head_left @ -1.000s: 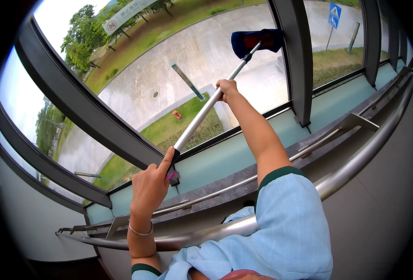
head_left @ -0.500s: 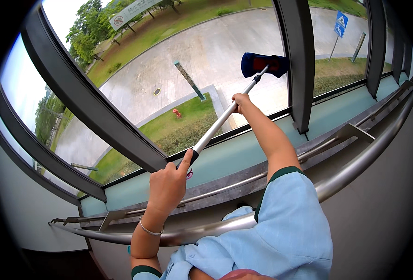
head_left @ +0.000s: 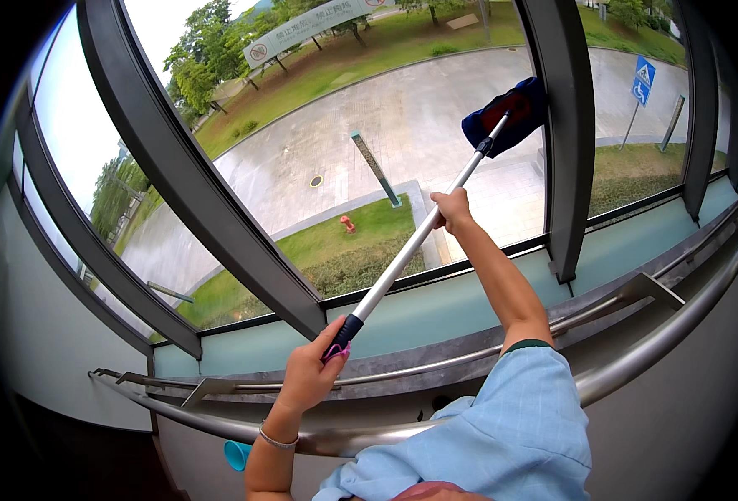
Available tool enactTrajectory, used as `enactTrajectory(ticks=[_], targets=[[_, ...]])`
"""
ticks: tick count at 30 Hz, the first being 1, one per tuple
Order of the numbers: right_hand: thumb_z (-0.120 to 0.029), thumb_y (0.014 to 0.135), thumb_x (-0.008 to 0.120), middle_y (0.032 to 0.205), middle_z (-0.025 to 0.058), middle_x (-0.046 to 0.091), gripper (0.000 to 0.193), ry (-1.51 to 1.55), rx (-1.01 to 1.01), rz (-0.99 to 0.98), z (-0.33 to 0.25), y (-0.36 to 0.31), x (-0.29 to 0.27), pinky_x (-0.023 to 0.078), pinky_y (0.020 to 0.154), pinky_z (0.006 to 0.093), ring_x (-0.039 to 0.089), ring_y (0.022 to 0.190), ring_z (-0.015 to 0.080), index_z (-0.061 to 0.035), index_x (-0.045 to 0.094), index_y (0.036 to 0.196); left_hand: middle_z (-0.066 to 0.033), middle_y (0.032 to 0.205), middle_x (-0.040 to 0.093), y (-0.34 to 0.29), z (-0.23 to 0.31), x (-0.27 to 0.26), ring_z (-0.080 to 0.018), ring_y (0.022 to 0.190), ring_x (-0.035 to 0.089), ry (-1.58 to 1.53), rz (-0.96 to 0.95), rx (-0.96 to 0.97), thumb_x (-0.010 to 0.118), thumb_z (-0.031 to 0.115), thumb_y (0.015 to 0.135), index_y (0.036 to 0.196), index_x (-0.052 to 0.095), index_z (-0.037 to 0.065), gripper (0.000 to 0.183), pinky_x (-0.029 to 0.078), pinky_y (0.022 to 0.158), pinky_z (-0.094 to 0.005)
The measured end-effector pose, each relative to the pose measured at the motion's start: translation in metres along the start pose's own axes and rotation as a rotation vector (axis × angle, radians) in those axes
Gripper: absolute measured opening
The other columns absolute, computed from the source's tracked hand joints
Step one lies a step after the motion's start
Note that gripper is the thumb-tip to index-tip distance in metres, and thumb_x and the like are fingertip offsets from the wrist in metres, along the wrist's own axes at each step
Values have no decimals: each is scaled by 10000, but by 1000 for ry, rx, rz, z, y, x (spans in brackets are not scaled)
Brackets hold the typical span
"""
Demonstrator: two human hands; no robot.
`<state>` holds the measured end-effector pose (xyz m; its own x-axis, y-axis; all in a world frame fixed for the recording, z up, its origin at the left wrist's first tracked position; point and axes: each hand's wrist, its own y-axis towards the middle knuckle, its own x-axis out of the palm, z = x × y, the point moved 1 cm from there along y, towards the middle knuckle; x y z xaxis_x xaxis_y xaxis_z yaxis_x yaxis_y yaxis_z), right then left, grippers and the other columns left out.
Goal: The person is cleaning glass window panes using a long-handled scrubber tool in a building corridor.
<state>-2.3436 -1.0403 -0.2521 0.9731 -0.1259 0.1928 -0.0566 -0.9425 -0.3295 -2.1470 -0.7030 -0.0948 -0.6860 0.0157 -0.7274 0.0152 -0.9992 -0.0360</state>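
Note:
A long-handled flat mop slants up and away from me toward the tall window. Its dark blue pad with a red middle is at the glass, its right edge by a dark window post. My left hand is closed round the black grip at the near end, where a pink loop hangs. Farther up, my right hand wraps the silver pole below the dark joint. Both arms reach over the handrail.
A curved steel handrail with a thinner rail crosses in front of me. Behind them runs a pale green strip under the window. Another dark post slants at left. Beside my left forearm is a turquoise cup-shaped thing.
The mop pad has tilted and shifted up against the right-hand post. Both hands still hold the pole; my left hand has turned round the grip. The whole view has shifted slightly.

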Motion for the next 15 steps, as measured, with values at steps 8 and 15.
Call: enactTrajectory(ticks=[8,15], targets=[[-69,765,664,764,213,587,400,-105,-417,-196,-168,6,-32,514,332,357,620,470,264,93,371,984,44,697,450,21,68,63,-19,546,385,-612,-38,-141,571,61,907,1461,336,117,604,334,475,-181],[-87,773,616,918,250,590,468,-100,-416,-130,-264,71,-91,541,361,428,658,573,315,53,342,1125,-25,642,447,94,176,124,-70,424,363,-996,-166,-238,526,183,975,1492,235,182,593,287,367,-202]])
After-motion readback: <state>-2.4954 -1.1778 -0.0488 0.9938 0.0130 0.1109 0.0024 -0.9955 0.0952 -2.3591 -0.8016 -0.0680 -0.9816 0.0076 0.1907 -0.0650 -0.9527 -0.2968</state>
